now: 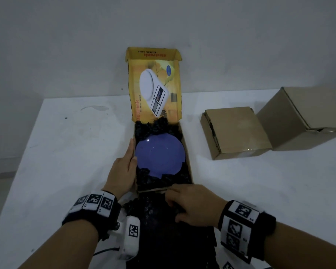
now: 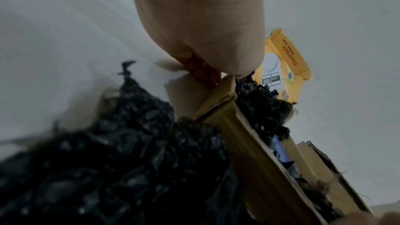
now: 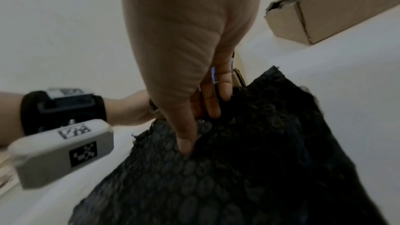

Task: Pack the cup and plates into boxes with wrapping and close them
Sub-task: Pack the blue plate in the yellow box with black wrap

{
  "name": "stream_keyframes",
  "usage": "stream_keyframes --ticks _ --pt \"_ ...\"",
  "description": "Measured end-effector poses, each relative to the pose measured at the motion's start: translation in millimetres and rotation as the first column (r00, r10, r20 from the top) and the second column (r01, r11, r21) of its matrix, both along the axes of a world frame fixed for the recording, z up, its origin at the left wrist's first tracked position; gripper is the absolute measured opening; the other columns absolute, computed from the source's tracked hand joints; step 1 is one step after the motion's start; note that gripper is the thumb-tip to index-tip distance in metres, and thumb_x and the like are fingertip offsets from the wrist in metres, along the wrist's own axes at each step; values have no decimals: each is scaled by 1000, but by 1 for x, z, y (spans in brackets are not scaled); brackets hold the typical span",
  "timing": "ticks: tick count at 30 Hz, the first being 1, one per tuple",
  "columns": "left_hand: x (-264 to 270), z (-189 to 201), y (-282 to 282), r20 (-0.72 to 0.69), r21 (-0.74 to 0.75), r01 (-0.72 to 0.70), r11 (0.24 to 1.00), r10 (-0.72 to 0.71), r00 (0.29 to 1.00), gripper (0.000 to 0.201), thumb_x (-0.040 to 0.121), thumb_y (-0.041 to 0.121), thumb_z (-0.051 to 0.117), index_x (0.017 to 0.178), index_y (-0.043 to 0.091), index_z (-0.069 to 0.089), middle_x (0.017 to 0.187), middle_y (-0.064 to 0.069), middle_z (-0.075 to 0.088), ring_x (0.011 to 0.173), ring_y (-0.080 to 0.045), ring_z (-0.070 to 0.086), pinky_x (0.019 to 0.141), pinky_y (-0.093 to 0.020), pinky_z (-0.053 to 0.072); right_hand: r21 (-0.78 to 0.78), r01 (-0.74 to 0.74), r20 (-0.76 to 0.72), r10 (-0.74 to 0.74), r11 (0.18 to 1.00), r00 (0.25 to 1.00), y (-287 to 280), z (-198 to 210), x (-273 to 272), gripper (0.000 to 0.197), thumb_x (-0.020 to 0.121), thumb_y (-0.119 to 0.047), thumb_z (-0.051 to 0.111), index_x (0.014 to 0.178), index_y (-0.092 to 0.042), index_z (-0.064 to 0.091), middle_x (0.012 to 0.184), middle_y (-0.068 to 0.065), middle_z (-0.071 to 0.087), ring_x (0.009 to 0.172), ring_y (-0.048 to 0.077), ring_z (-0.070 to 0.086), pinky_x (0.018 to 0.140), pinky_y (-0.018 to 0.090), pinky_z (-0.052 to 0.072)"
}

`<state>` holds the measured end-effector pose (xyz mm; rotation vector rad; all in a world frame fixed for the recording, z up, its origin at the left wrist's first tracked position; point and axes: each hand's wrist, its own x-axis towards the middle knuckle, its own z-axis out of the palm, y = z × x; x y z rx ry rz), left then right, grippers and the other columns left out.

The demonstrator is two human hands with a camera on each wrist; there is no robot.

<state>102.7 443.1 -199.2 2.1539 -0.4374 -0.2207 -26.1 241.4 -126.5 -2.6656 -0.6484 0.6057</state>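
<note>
While your left hand (image 1: pixel 124 167) lies flat with straight fingers against the left wall of the yellow box (image 1: pixel 188 162), its thumb just touching the rim of the purple plate (image 1: pixel 160 155), that plate sits inside the box on black bubble wrap (image 1: pixel 163 230) — the lid stands open behind it. Your right hand (image 1: pixel 192 205) rests at the box's near edge, fingers curled into the wrap that trails out toward you. Right of the box stand two closed brown cartons (image 1: pixel 237 131).
</note>
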Motion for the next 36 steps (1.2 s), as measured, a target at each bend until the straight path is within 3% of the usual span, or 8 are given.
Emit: stream_keyframes --ticks 9,12,14,19,23,27,31,36 --pt "4 -1 5 -33 -32 38 999 -40 999 59 96 33 28 151 25 6 67 -17 61 62 -28 58 60 -31 41 213 258 -180 -221 942 958 4 11 10 34 81 -18 65 111 -29 52 81 -5 57 75 13 56 66 27 44" --pt "6 -7 8 -37 -74 48 996 -51 998 59 94 39 22 151 27 11 101 -5 69 84 -21 64 75 -33 46 494 541 -252 -484 680 838 -12 24 37 24 83 -6 65 98 -25 61 86 -4 58 82 10 61 75 22 49" --pt "7 -10 8 -60 -151 50 987 -60 996 55 97 40 19 150 28 16 135 22 46 119 2 49 102 -19 35 604 662 -238 -692 444 682 -20 30 56 23 85 1 62 92 -21 61 89 1 60 77 12 63 72 21 51" --pt "5 -2 4 -177 -215 -19 977 -20 984 48 102 41 15 148 33 19 144 23 30 135 5 28 109 -13 20 594 794 -338 -855 130 393 -21 11 84 18 88 -4 58 86 -21 54 90 8 59 87 31 63 79 43 55" --pt "3 2 2 -132 -188 -29 982 4 991 48 99 44 17 146 37 19 144 25 30 134 2 31 113 -20 22 508 809 -138 -898 297 417 -12 4 94 14 88 -9 62 93 -16 51 83 0 55 85 27 59 68 31 47" --pt "4 -6 3 -45 -123 -29 992 24 999 53 98 42 23 149 30 19 125 -3 61 94 0 58 85 -18 46 136 715 372 -704 686 605 -1 7 95 42 85 -35 63 122 -20 49 137 8 39 127 28 36 96 38 35" --pt "1 -9 -2 45 -61 -76 995 79 996 59 95 51 22 150 31 17 114 -11 66 89 -25 62 76 -41 52 -83 408 126 -397 909 909 17 -10 94 70 94 -55 36 151 -29 6 158 8 -15 145 25 -15 117 43 0" --pt "6 -10 -9 45 16 -125 992 124 991 58 94 48 23 150 32 18 149 5 38 132 -18 40 108 -38 37 -260 303 -45 -325 917 945 32 -41 100 89 66 -81 -6 144 -41 -21 150 6 -35 138 26 -33 111 44 -18"
